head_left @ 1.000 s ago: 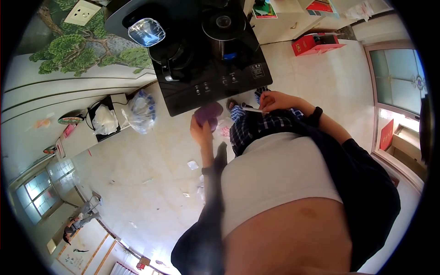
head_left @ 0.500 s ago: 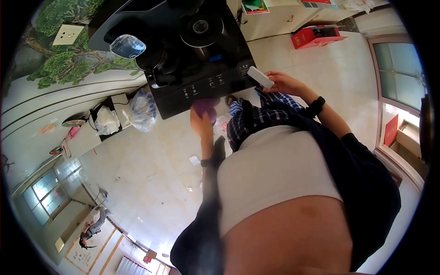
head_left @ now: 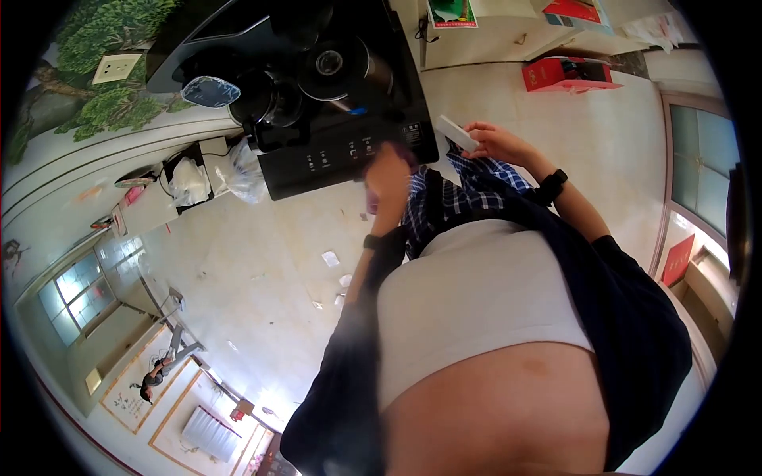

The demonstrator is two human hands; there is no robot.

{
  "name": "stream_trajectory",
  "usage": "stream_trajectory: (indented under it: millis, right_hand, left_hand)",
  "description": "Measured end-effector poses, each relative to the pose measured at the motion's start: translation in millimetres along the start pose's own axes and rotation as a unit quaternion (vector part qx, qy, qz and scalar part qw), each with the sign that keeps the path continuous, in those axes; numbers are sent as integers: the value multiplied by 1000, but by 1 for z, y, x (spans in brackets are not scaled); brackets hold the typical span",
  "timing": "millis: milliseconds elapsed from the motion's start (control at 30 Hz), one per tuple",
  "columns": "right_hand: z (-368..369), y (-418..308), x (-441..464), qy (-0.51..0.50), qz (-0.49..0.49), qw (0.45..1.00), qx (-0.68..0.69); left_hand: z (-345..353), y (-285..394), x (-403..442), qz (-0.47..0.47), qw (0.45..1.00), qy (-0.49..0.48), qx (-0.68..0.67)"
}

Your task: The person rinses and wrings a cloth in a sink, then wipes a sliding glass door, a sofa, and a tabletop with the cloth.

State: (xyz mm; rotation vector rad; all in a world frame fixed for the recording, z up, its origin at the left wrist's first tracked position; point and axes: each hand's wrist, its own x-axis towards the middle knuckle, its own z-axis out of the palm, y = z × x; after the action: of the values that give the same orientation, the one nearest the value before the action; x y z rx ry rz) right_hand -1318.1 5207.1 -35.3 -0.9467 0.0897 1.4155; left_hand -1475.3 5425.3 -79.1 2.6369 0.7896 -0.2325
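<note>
My left hand [head_left: 387, 178] is closed around a purple cloth [head_left: 371, 200], at the front edge of a black glass-topped gas stove [head_left: 290, 176]. Motion blurs the hand, and most of the cloth is hidden under it. Printed control icons lie on the panel beside it. In my right hand [head_left: 500, 144], off the stove's right corner, is a slim white rectangular object [head_left: 457, 133], pinched between thumb and fingers; its kind I cannot make out. Further back on the stove are a round burner [head_left: 329, 63] and a shiny oval piece [head_left: 210, 91].
Plastic bags [head_left: 190, 184] sit on a low shelf left of the stove. A red box [head_left: 567, 75] stands on the floor at the right, by pale cabinets [head_left: 508, 40]. Paper scraps [head_left: 330, 259] lie on the tiled floor. Far left, another person [head_left: 155, 373] is visible.
My left hand has moved right along the stove's front edge with the purple cloth. My right hand keeps the white object in about the same place. The view has shifted slightly.
</note>
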Motion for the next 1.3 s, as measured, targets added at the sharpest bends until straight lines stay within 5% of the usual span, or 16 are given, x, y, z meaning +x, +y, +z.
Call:
stream_trajectory:
  millis: [233, 333, 400, 667, 900, 1000, 1033, 1267, 1300]
  right_hand:
    - [-25, -15, 1, -12, 3, 1000, 0]
    - [-25, -21, 4, -14, -3, 1000, -12]
    - [-26, -23, 8, -28, -13, 999, -28]
    - [-1, -32, 22, -21, -17, 997, -77]
    - [16, -30, 36, -35, -50, 994, -86]
    - [24, -31, 34, -23, -64, 995, -76]
    - [25, -30, 33, -21, -67, 995, -68]
    - [23, -28, 29, 14, -108, 993, -42]
    - [21, -30, 28, 30, -122, 991, -38]
  left_hand:
    - [-20, 90, 9, 33, 997, -60, -24]
    - [-13, 69, 14, 43, 990, -59, -123]
    - [25, 42, 16, 42, 981, -142, -125]
    - [-48, 0, -29, -89, 993, -61, -56]
    - [-37, -81, -60, -84, 987, 23, -138]
    - [-77, -72, -78, -154, 965, -33, -211]
    - [-78, -79, -89, -70, 982, 2, -175]
    - [-84, -89, -86, -271, 895, 89, -343]
    - [-94, -85, -85, -210, 926, 84, -302]
